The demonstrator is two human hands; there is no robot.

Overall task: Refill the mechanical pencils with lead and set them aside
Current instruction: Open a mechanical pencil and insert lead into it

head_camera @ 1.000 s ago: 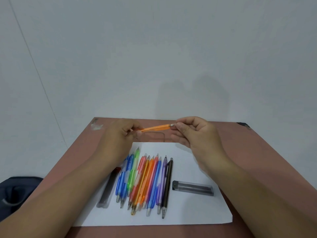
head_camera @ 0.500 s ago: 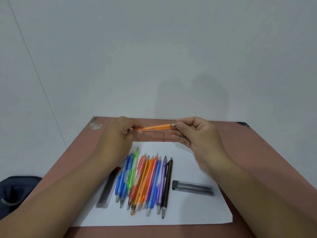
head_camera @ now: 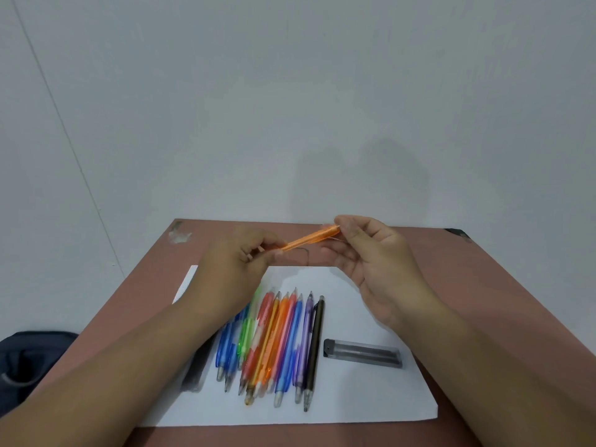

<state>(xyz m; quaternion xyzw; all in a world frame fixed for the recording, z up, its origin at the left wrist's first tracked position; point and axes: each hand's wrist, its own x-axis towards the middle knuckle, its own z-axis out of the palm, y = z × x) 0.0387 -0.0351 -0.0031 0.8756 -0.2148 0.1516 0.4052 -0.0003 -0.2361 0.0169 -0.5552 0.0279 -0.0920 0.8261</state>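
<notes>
An orange mechanical pencil (head_camera: 310, 238) is held above the far edge of the white paper (head_camera: 371, 401). My left hand (head_camera: 237, 269) grips its lower left end. My right hand (head_camera: 371, 253) pinches its raised right end between thumb and forefinger. Several coloured mechanical pencils (head_camera: 277, 340) lie side by side on the paper, among them blue, green, orange, purple and black ones. A grey lead case (head_camera: 362, 353) lies to their right on the paper. A second dark lead case (head_camera: 196, 369) lies at their left, partly hidden by my left forearm.
The paper lies on a reddish-brown table (head_camera: 483, 285) that stands against a pale wall. A dark bag (head_camera: 29, 362) sits on the floor at the left. The table's far left corner has a worn white patch (head_camera: 180, 235).
The pencil's right end has risen and moved right, so it now tilts more steeply. My right hand has shifted up and right with it. My left hand stays about where it was.
</notes>
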